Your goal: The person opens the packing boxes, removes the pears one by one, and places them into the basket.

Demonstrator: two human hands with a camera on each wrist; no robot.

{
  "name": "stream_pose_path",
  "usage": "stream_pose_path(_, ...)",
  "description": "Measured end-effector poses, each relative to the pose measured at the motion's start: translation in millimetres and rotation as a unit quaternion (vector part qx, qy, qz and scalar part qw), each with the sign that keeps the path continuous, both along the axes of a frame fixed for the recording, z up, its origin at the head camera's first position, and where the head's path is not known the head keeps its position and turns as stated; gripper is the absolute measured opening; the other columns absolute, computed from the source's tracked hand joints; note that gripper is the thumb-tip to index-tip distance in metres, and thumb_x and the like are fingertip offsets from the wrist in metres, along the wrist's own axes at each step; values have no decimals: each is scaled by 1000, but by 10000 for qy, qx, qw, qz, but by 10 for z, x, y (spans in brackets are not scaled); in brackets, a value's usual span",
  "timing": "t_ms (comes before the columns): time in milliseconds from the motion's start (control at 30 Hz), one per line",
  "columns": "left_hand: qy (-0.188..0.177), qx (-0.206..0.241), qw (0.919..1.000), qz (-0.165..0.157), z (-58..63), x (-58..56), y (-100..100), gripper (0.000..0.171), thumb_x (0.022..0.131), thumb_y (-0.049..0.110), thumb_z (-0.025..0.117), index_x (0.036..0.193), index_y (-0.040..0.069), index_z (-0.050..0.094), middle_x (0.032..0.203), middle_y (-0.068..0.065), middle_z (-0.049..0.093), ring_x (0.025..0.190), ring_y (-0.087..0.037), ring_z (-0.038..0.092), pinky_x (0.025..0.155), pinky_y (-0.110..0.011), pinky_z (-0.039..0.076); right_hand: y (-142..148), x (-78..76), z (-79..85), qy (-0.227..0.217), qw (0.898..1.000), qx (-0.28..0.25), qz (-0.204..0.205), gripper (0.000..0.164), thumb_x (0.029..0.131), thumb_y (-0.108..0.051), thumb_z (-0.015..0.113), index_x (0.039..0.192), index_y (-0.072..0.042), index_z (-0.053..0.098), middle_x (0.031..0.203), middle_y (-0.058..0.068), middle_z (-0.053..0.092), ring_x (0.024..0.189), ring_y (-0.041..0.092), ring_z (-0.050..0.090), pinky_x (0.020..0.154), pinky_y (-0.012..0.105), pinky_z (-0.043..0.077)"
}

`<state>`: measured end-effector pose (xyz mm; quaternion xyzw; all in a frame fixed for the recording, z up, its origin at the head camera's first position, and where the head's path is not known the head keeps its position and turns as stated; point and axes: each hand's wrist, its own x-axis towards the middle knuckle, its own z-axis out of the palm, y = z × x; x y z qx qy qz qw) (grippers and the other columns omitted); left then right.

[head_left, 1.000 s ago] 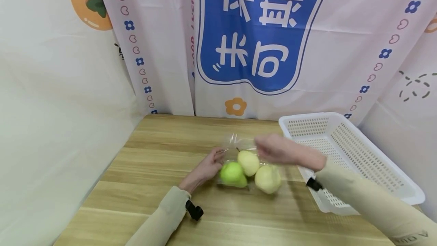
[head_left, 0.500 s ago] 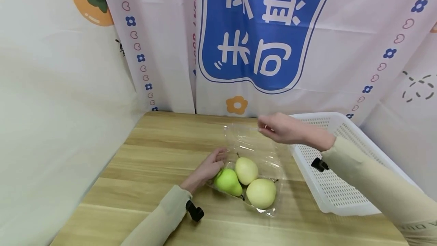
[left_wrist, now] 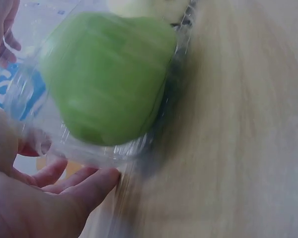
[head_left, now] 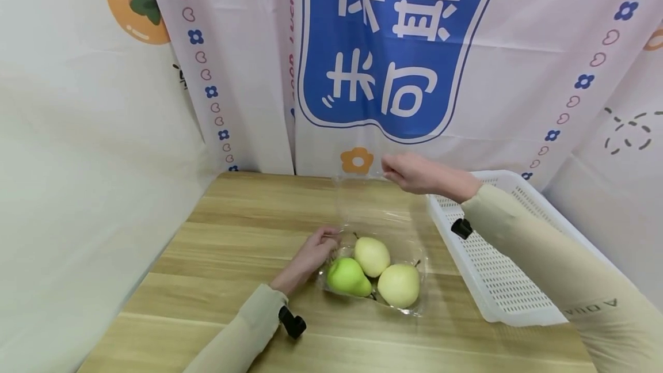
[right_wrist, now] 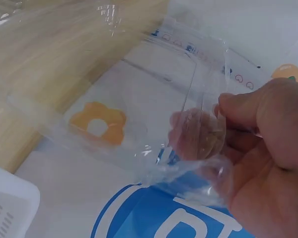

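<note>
A clear plastic clamshell box [head_left: 420, 298] lies on the table with its lid [head_left: 373, 203] raised. Inside it are a green pear [head_left: 348, 277] at the left and two pale yellow pears, one behind [head_left: 372, 257] and one at the right [head_left: 399, 285]. My left hand [head_left: 317, 249] holds the box's left side; in the left wrist view its fingers [left_wrist: 97, 183] bend round the clear edge beside the green pear [left_wrist: 109, 79]. My right hand [head_left: 414, 174], high behind the box, pinches the lid's edge between thumb and fingers, seen through the plastic in the right wrist view.
A white perforated plastic basket [head_left: 489, 298] stands at the right of the wooden table [head_left: 248, 235], under my right forearm. A printed cloth [head_left: 248, 73] hangs along the table's back edge, and pale cloth walls flank both sides.
My right hand has risen up and back from over the pears, swinging the lid open. The box shifted toward me, then slightly back. My left hand stays at its left side.
</note>
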<state>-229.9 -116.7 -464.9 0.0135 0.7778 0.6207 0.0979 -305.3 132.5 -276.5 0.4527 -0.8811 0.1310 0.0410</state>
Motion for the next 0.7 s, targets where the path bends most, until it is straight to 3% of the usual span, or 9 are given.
stream_pose_path(133,-24,161,9998,63,5,-8,-15,36,96,12,52,129,-3,50,119,-23,60,90,-24,57,71,-29,50,-71,-106,4,-18,10000,4,26,21,97,0,52,77,-7,49,65,-1,42,59,14,39,59,28,35)
stream_pose_path(333,-57,126,9999,-73,2,-23,-66,34,99,14,52,129,-2,50,125,-22,58,109,-30,57,76,-26,49,-158,-231,7,143,9999,-65,13,25,92,7,50,70,-5,48,63,-1,35,59,15,33,59,29,31)
stream_pose_path(567,-43,118,9995,-299,5,-31,-96,37,101,18,53,131,-2,49,126,-21,56,110,-29,56,77,-27,51,-137,-382,-14,-288,9976,202,-603,23,91,2,55,71,-7,58,67,2,52,62,16,43,61,29,37)
stream_pose_path(700,-101,139,9994,-298,6,-27,-106,36,101,19,53,131,-1,49,126,-20,56,110,-29,56,79,-27,51,-108,-464,-23,-482,9943,421,-857,20,92,1,52,76,-6,62,70,4,55,64,17,45,63,30,38)
